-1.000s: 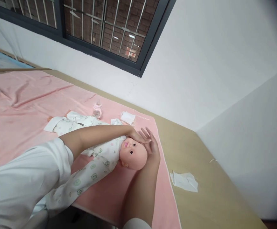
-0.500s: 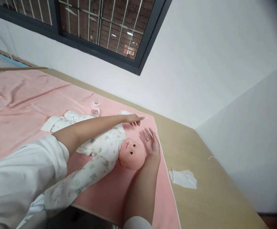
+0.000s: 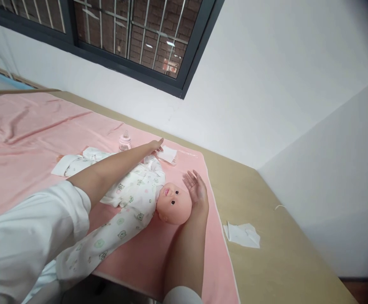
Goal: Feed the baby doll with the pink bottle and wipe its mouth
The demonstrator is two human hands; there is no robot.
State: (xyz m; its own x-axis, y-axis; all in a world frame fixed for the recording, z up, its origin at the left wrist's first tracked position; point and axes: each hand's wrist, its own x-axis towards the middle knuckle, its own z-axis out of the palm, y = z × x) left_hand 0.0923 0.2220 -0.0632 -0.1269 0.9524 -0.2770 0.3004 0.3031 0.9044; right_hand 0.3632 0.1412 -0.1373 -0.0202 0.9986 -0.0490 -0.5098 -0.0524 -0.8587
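Observation:
A baby doll point(image 3: 175, 203) in white pajamas with a small bear print lies on its back on the pink blanket point(image 3: 203, 257). My left hand point(image 3: 156, 146) reaches across above the doll's body, fingers apart, beside a small white pack that looks like tissues point(image 3: 167, 154). Whether its fingertips touch the pack, I cannot tell. Palm up and fingers spread, my right hand point(image 3: 197, 188) rests on the blanket beyond the doll's head and holds nothing. The right wrist lies against the head. My left forearm hides part of the doll's middle.
A pink baby bottle point(image 3: 124, 141) stands near the doll's legs at the back. On the tan tabletop point(image 3: 285, 261) to the right lies a crumpled white tissue point(image 3: 242, 235). White walls and a barred window point(image 3: 133, 38) bound the far side.
My left hand has moved left and slightly away from me, from above the blanket to beside the tissue pack, uncovering it. My right hand and the doll keep their places.

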